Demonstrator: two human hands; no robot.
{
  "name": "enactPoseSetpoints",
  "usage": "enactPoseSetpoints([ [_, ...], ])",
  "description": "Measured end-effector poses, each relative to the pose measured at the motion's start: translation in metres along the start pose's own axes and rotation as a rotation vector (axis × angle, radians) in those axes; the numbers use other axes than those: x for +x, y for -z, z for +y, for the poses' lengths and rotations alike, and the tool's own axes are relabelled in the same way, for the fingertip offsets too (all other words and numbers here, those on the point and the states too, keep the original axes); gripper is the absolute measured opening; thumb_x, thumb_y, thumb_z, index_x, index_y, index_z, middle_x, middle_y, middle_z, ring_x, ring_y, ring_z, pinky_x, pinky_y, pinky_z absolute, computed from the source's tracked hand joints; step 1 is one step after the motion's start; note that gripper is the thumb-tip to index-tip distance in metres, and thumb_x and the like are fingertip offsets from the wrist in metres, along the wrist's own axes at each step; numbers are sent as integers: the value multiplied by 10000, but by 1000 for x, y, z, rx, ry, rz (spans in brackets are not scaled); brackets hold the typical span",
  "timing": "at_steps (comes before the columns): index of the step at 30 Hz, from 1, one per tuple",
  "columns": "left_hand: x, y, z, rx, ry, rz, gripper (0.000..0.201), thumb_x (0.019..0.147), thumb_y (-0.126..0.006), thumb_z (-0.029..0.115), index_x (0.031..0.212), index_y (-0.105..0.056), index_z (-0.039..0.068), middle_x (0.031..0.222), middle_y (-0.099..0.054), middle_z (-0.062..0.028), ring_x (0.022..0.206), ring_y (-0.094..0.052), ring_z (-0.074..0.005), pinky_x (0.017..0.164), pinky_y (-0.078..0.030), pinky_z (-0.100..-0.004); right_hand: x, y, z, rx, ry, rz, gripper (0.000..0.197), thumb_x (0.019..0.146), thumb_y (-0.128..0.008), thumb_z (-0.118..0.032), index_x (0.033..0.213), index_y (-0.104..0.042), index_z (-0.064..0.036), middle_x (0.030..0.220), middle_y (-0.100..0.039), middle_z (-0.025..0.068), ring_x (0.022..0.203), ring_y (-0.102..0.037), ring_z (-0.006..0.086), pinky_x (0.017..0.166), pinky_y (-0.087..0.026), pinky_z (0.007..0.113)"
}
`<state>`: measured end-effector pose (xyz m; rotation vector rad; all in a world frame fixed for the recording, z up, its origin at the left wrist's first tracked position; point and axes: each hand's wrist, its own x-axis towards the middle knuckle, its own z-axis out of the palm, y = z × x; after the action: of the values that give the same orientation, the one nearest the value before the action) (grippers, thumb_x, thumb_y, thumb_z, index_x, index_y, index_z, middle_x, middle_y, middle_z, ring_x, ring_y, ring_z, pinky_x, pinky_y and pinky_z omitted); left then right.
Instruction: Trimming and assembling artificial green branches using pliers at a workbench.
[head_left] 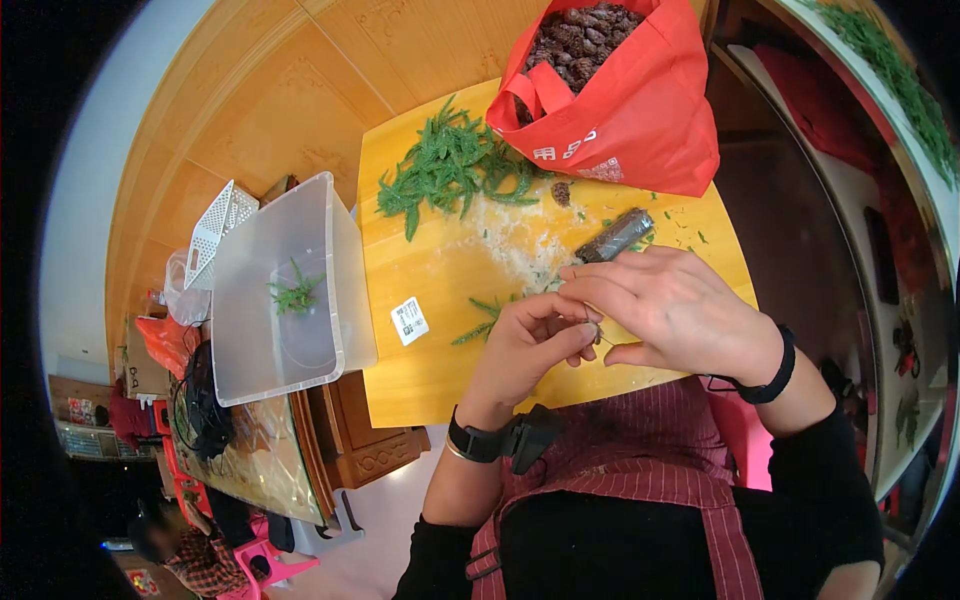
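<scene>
My left hand (543, 342) is closed in a pinch near the front edge of the yellow board (420, 375). A thin, dark wire or stem (599, 334) shows at its fingertips. Beside it, my right hand (670, 308) reaches over with fingers stretched out and thumb apart, close to that wire. A green artificial sprig (484, 322) pokes out left of my left hand; whether it is held is hidden. Just beyond my right fingers lies a dark roll in clear wrap (615, 236). A small brown pine cone (561, 193) rests farther back.
Green sprigs (450, 165) are heaped at the back left. A red bag (640, 120) of pine cones (580, 45) stands behind. Left are a clear plastic bin (350, 300) with one sprig (295, 293) and a white label (409, 320). Another person (190, 550) sits at lower left.
</scene>
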<state>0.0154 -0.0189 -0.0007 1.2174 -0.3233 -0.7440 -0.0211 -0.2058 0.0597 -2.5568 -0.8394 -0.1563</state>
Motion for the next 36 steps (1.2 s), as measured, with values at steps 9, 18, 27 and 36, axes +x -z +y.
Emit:
enactPoseSetpoints([
  [9, 0, 1, -2, 68, 53, 31, 83, 804, -601, 59, 874, -568, 29, 735, -593, -21, 611, -561, -79, 514, -409, -183, 1, -5, 1, -251, -6, -13, 422, 560, -712, -192, 931, -547, -80, 829, -564, 41, 811, -564, 204, 700, -421, 305],
  [18, -4, 4, -3, 2, -30, 114, 97, 822, -575, 67, 912, -575, 30, 765, -602, -42, 603, -552, -87, 513, -414, -185, -4, 8, 9, 10, -94, 61, 559, 605, -721, -233, 1101, -527, -61, 910, -596, 65, 845, -572, 197, 737, -423, 275],
  [27, -3, 0, -5, -152, -66, 14, 129, 821, -565, 80, 941, -566, 32, 817, -596, -79, 613, -547, -119, 505, -421, -202, -15, -31, 25, 1364, -369, 128, 340, 903, -416, -170, 1198, -471, -11, 1026, -577, 50, 905, -522, 98, 763, -401, 221],
  [36, -3, 1, -8, -271, -77, 28, 99, 825, -557, 85, 912, -558, 37, 799, -582, -107, 561, -525, -128, 464, -383, -171, -11, -47, 24, 1501, -239, 116, 286, 839, -493, -15, 1124, -493, -28, 1080, -542, 50, 970, -508, 109, 806, -408, 236],
])
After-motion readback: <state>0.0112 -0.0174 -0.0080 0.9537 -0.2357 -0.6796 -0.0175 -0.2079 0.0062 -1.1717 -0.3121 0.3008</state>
